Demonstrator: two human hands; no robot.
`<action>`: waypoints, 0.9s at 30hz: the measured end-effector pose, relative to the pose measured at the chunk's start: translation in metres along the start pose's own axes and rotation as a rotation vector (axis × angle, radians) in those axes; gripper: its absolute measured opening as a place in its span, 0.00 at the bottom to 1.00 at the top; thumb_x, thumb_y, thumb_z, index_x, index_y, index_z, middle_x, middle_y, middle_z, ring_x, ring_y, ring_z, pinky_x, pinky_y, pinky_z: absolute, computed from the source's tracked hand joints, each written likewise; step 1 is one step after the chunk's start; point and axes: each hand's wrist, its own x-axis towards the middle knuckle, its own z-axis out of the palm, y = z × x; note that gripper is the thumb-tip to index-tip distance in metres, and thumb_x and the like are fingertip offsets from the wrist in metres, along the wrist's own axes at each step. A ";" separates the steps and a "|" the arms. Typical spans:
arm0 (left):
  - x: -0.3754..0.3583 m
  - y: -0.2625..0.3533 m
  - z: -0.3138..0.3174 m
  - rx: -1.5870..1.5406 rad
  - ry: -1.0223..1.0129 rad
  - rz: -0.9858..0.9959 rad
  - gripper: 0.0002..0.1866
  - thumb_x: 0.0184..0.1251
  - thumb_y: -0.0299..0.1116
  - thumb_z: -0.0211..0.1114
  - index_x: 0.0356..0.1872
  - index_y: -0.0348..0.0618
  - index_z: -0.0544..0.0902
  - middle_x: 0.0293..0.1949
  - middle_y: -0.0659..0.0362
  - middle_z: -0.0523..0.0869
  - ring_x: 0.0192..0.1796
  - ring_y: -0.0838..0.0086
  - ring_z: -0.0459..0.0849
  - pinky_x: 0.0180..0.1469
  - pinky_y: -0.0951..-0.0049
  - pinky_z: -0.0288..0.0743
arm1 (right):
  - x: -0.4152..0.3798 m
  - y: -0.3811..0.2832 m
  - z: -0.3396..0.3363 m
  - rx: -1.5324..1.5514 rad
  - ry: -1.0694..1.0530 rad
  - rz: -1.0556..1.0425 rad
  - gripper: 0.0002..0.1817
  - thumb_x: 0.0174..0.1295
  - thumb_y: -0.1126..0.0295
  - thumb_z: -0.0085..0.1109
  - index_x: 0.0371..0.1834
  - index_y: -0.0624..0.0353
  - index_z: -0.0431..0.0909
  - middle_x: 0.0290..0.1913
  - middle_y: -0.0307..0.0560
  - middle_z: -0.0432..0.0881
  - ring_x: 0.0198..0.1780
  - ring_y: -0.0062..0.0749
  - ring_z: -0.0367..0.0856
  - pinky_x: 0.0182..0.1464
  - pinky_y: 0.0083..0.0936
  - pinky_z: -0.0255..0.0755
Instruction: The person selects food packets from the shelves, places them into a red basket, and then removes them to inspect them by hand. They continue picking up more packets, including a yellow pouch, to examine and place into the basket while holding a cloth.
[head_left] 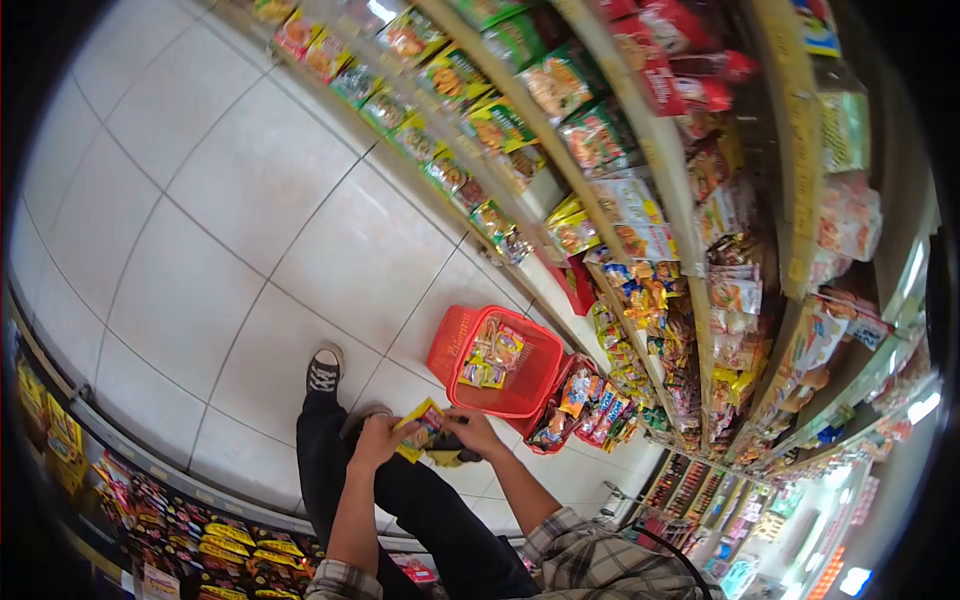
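Observation:
My left hand (pixel 378 440) grips one side of a small yellow packet (pixel 422 428) with a red and dark print. At the packet's other side, my right hand (pixel 474 433) has its fingers closed on the edge. Both hands are over my dark trousers. Just beyond them on the floor is a red basket (pixel 520 362) with several small snack packets (pixel 492 350) inside. Against it stands a second red basket (pixel 543 445), filled with colourful packets (pixel 577 395). A dark and yellow item (pixel 448 458), partly hidden, shows below my hands.
Long shelves (pixel 590 190) of packaged food run along the right side. More packets (pixel 240 545) fill a low shelf at the lower left. Pale floor tiles (pixel 240 230) lie between them. My foot in a black shoe (pixel 323 372) is left of the basket.

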 end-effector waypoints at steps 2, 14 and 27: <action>-0.019 -0.010 0.009 0.033 -0.009 -0.020 0.23 0.59 0.50 0.68 0.30 0.35 0.86 0.14 0.45 0.75 0.17 0.63 0.76 0.25 0.64 0.68 | -0.019 0.013 0.002 -0.089 -0.013 -0.012 0.18 0.60 0.58 0.63 0.47 0.60 0.83 0.38 0.46 0.86 0.39 0.25 0.81 0.45 0.23 0.72; -0.146 -0.017 0.002 -0.481 0.267 -0.286 0.17 0.69 0.42 0.62 0.47 0.37 0.81 0.35 0.54 0.87 0.28 0.73 0.86 0.28 0.76 0.76 | -0.122 0.043 0.017 0.042 0.078 0.058 0.21 0.57 0.55 0.64 0.48 0.56 0.84 0.45 0.50 0.86 0.47 0.35 0.84 0.52 0.27 0.74; -0.279 0.167 -0.052 -0.170 0.420 -0.032 0.18 0.67 0.38 0.61 0.55 0.43 0.75 0.43 0.55 0.84 0.36 0.72 0.84 0.31 0.75 0.79 | -0.224 0.045 -0.062 0.370 0.344 -0.187 0.14 0.57 0.66 0.66 0.42 0.62 0.85 0.35 0.45 0.86 0.35 0.24 0.80 0.39 0.25 0.73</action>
